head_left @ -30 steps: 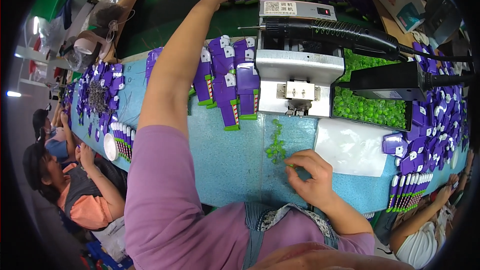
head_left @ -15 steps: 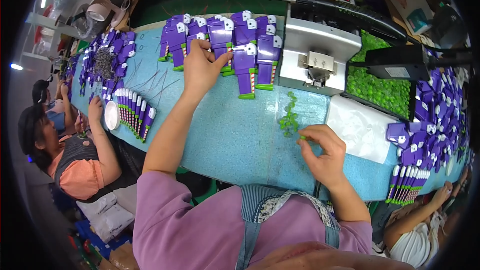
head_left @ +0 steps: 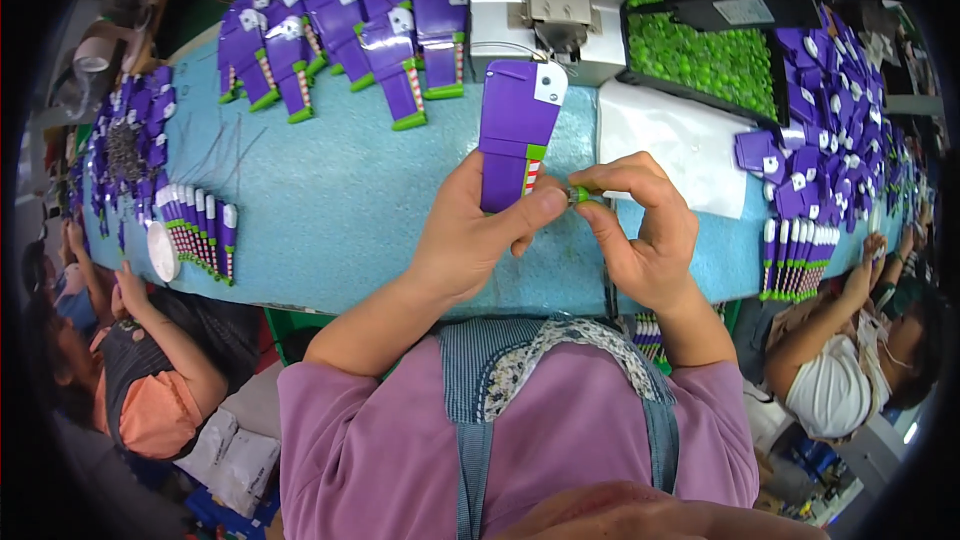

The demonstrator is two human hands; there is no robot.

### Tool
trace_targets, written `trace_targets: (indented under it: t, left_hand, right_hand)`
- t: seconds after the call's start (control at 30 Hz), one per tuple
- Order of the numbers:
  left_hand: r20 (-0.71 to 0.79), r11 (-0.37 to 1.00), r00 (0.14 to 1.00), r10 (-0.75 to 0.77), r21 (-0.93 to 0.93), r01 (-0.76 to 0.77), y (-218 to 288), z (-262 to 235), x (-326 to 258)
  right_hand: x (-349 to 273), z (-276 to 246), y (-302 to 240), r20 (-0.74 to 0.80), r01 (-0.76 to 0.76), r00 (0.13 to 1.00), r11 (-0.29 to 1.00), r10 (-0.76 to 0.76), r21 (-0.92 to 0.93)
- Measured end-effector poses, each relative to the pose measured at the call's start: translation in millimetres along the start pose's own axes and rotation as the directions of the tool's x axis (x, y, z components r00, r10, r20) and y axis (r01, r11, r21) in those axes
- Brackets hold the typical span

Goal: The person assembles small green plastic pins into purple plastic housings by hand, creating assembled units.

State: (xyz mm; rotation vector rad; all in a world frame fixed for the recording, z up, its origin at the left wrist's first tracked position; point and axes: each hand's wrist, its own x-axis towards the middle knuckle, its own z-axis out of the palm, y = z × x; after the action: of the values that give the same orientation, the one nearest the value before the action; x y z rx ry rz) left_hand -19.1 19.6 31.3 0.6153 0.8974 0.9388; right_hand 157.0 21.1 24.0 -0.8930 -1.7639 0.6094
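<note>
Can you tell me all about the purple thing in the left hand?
The purple piece looks like shiny plastic, with one end wider. It has a white corner patch with dark dots, a green bit and red-and-white stripes. The left hand grips its narrower end, hiding some, above the blue table, wide end pointing away.

Our bare left forearm (head_left: 385, 325) slants up and rightward, while our bare right forearm (head_left: 697, 328) rises more steeply, leaning left. Our ungloved left hand (head_left: 468, 230) is closed in a grip, its thumb (head_left: 538, 208) stretched toward the right. Just beside it, our ungloved right hand (head_left: 652, 238) pinches between arched forefinger (head_left: 618, 178) and bent right thumb (head_left: 610, 232).
</note>
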Motion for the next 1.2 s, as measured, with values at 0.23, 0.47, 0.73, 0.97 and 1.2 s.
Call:
trace_targets:
  t: [0.23, 0.47, 0.73, 0.97, 1.2]
  left_hand:
    - [0.085, 0.988, 0.990, -0.115, -0.094, 0.123, -18.7, -3.7, -0.3]
    - [0.161, 0.989, 0.978, -0.131, 0.085, 0.119, -23.9, 7.0, 6.0]
    - [0.118, 0.984, 0.993, 0.002, 0.178, -0.023, -33.9, 4.9, 10.4]
    - [0.264, 0.998, 0.964, 0.030, 0.041, -0.042, -35.5, -0.9, 9.8]
    - [0.126, 0.945, 0.948, 0.293, 0.116, -0.307, -44.4, 12.7, 6.7]
  right_hand:
    - [-18.1, -5.0, -10.9, 0.043, -0.109, 0.993, 0.991, 0.113, -0.083]
    - [-24.1, -23.3, -3.1, 0.062, -0.148, 0.986, 0.984, 0.154, -0.098]
    - [-39.8, -95.3, 52.1, -0.179, -0.297, 0.953, 0.641, 0.244, -0.708]
    - [-42.3, -99.5, 68.9, -0.168, -0.248, 0.964, 0.468, 0.206, -0.849]
    - [-33.7, -82.0, 34.8, -0.227, -0.404, 0.910, 0.868, 0.348, -0.289]
